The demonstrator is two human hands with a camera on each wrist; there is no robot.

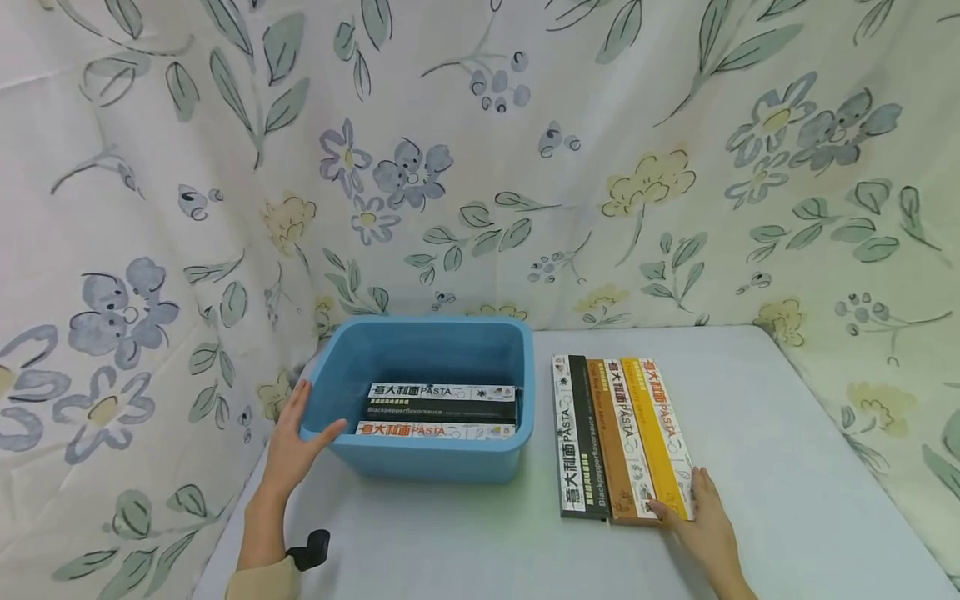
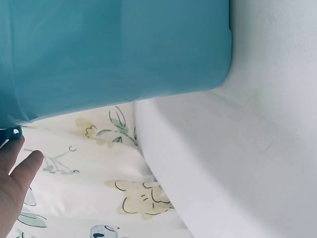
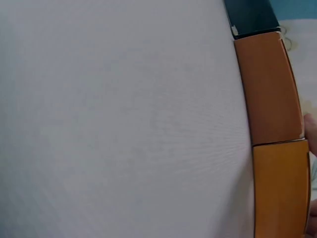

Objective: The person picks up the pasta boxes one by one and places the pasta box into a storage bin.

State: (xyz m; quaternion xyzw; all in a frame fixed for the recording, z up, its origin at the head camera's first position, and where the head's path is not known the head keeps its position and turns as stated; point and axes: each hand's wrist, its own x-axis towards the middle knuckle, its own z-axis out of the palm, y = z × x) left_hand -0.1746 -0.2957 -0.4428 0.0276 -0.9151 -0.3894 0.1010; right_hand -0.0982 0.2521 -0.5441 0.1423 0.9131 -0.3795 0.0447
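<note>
My left hand (image 1: pixel 291 442) is at the left rim of a blue plastic bin (image 1: pixel 427 462), its fingers extended along the outside and thumb spread toward the front corner. In the left wrist view its fingertips (image 2: pixel 30 166) are by the bin's edge. Inside the bin lie a black pasta box (image 1: pixel 442 407) and another with orange lettering (image 1: pixel 435 430). My right hand (image 1: pixel 708 529) holds the near end of a yellow pasta box (image 1: pixel 652 425), thumb on its left edge, fingers along its right side. Beside that box lie a brown pasta box (image 1: pixel 611 433) and a black one (image 1: pixel 577 437), all flat.
The white table (image 1: pixel 787 467) carries the bin and the row of boxes. Behind and at the left hangs a floral cloth (image 1: pixel 480 167). A black strap end (image 1: pixel 309 550) sticks out at my left wrist.
</note>
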